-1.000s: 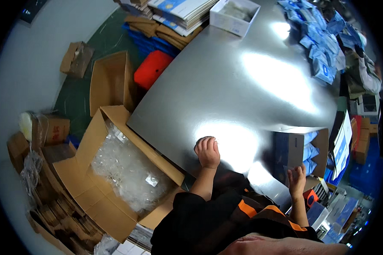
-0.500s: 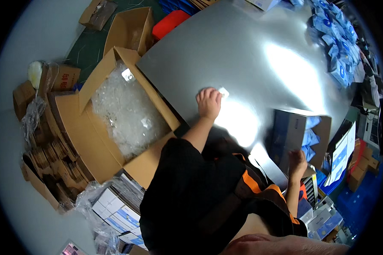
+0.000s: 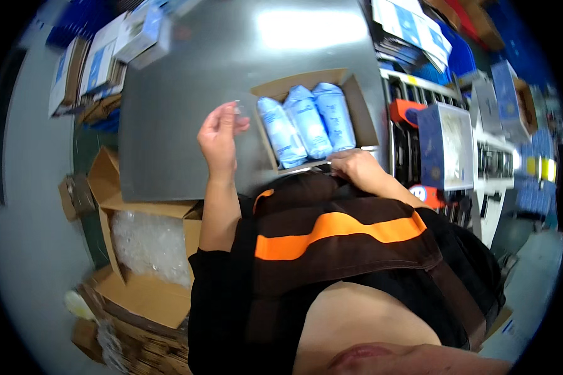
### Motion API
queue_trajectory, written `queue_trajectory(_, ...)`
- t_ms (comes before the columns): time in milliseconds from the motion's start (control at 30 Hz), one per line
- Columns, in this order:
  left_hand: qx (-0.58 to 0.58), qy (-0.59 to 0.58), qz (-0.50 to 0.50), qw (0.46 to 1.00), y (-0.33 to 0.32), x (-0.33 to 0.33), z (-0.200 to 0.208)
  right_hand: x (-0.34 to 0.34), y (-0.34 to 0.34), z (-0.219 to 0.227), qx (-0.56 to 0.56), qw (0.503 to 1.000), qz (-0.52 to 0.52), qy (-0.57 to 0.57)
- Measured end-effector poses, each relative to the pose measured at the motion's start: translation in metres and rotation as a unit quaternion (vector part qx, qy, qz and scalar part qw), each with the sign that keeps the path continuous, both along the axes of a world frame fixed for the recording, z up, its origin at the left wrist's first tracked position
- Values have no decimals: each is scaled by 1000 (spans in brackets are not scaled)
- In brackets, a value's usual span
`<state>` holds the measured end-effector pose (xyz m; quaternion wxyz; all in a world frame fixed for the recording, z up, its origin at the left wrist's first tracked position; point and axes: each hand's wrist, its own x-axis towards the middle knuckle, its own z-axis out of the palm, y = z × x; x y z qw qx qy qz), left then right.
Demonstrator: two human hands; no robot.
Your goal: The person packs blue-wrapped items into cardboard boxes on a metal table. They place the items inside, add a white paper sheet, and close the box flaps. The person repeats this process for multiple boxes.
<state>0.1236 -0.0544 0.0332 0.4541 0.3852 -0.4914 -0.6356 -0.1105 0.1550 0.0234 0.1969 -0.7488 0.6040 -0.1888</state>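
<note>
My left hand [image 3: 221,134] is raised over the metal table, just left of an uncapped cardboard box [image 3: 364,119]. Between its thumb and fingers is a small clear plastic packet [image 3: 238,107]; its contents are too small to make out. Three light-blue soft packs lie side by side inside the box: a left pack [image 3: 281,132], a middle pack [image 3: 308,122] and a right pack [image 3: 335,117]. My right hand [image 3: 360,169] is closed on the box's near edge, close to my body, with some fingertips hidden.
The grey metal table [image 3: 181,125] extends left and ahead. To its near left stands a large carton [image 3: 147,306] of clear plastic packets [image 3: 150,247]. On the right, a roller conveyor [image 3: 400,147] carries a white-and-blue box [image 3: 445,147]. A white box [image 3: 141,34] stands far left.
The view has turned toward the right. My left hand has come up from the tabletop with the clear packet. The box of blue packs now lies in front of me, my right hand still on it.
</note>
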Motion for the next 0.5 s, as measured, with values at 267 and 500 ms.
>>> queue_trajectory(267,-252,-355,-166,885,36,-93,-20,-44,7,5,83,954,-80,-276)
queue_trajectory(500,-421,-605,-190,649,37,-118,-68,-68,-92,-25,165,979,-111,49)
